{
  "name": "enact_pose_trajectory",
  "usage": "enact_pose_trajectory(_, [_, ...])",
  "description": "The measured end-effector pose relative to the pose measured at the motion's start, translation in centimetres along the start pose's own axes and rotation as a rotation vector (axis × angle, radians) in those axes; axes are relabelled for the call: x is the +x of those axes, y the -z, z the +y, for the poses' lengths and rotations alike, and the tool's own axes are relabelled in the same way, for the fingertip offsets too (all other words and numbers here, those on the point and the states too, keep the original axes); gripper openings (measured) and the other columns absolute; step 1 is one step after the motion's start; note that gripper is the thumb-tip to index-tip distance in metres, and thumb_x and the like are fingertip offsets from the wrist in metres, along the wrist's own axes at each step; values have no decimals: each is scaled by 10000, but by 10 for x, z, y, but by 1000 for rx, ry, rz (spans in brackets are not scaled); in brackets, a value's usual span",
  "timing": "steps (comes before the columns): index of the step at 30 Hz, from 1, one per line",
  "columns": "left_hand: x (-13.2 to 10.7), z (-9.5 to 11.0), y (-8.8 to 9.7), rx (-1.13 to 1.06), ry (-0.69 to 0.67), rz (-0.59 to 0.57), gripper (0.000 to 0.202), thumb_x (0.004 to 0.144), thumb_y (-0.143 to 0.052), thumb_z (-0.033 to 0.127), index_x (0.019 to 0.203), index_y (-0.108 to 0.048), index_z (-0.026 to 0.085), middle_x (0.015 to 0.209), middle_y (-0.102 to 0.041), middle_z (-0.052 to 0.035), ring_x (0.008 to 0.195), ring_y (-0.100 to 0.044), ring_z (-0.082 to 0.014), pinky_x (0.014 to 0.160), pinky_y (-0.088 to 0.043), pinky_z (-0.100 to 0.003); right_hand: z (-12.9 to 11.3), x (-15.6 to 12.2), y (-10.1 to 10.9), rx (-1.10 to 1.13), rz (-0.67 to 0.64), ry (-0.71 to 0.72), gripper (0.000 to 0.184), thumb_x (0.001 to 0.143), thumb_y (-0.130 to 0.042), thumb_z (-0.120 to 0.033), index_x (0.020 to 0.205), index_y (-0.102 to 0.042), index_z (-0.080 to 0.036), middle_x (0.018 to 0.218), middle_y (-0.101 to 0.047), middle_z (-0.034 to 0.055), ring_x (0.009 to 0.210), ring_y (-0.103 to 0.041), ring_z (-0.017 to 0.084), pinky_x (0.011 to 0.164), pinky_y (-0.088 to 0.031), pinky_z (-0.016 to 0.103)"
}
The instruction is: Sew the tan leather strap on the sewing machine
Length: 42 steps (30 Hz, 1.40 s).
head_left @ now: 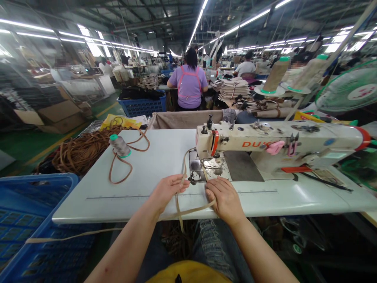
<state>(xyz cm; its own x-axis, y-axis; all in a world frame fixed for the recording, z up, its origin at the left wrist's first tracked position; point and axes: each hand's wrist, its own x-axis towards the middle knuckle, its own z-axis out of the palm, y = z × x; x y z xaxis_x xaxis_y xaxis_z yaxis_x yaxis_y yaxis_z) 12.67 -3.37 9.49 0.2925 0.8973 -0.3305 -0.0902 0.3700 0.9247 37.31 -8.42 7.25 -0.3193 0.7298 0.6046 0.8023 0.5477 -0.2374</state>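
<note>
Feeding a tan strap [188, 212] toward the presser foot [195, 173] of the sewing machine [265, 147] — left hand [167, 189] is pinching the strap's loop, right hand [225, 198] is pressing it flat on the bench [141, 188], fingers down, apparently to keep it aligned. Strap is running between both hands — its tail is drooping off the bench edge toward the blue crate [26, 220].

One sewing machine [265, 147], three thread cones [119, 146], two blue baskets [26, 220].
</note>
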Motion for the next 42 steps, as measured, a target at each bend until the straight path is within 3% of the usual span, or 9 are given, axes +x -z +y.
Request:
enact_pose_trajectory(6, [-9,4,-6,-143,68,-8,795,699,-898,144,1426,-577,141,1127,-781,-146,1032,-765,-260,964,-584,-406,0,-1,-1,-2,7,7,255,1093,-491,-287,1103,-730,-199,1138,-779,68,1077,-686,242,1113,-464,466])
enact_pose_trajectory(14, [-19,8,-11,-158,96,-31,986,701,-896,111,1565,-433,218,1130,-713,-120,998,-764,-273,872,-594,-398,1,-1,-2,-21,23,12,275,1096,-482,-297,1097,-739,-198,1130,-786,72,1072,-692,248,1098,-479,471])
enact_pose_trajectory(22, [-21,5,-8,-117,72,-100,1083,693,-929,226,1613,-358,248,1281,-654,-166,1072,-729,-288,893,-588,-425,2,-1,-3,-25,37,29,277,1095,-484,-297,1103,-739,-191,1127,-790,75,1066,-699,250,1092,-488,476])
enact_pose_trajectory(25, [-23,2,-6,-87,63,-122,1065,695,-916,263,1610,-370,270,1284,-651,-152,1105,-710,-298,911,-577,-442,2,-2,-3,-25,44,32,270,1092,-492,-294,1106,-741,-193,1131,-790,75,1072,-700,250,1092,-490,478])
enact_pose_trajectory(27, [-26,0,-3,-14,55,-197,1019,710,-902,293,1599,-405,250,1237,-682,-139,1137,-688,-294,937,-555,-431,3,-2,-3,-26,42,30,268,1091,-493,-292,1108,-742,-195,1136,-790,75,1075,-701,251,1096,-490,477])
enact_pose_trajectory(32, [-47,4,6,316,186,-658,729,848,-785,434,1517,-554,255,1263,-721,-102,1058,-658,-219,890,-521,-340,1,-1,-2,-28,19,14,255,1082,-506,-285,1104,-744,-197,1130,-787,76,1070,-696,248,1102,-491,472])
enact_pose_trajectory(34, [-55,12,7,562,211,-768,545,913,-697,474,1417,-651,270,1248,-737,-73,1002,-653,-205,851,-510,-316,0,0,-1,-24,16,3,252,1080,-511,-290,1102,-745,-197,1124,-786,75,1068,-691,246,1106,-490,470])
enact_pose_trajectory(38, [-67,32,2,1016,97,-769,314,951,-611,455,1086,-780,227,975,-773,-36,863,-645,-198,782,-465,-288,-1,0,0,-15,12,-6,258,1078,-513,-294,1105,-745,-186,1132,-783,78,1070,-687,245,1108,-492,474])
enact_pose_trajectory(42, [-71,52,-10,974,-74,-631,308,988,-562,418,1137,-745,220,1021,-773,-44,910,-659,-208,817,-477,-283,0,0,-1,-21,11,-3,269,1078,-499,-293,1101,-750,-199,1129,-782,85,1071,-693,243,1101,-500,479])
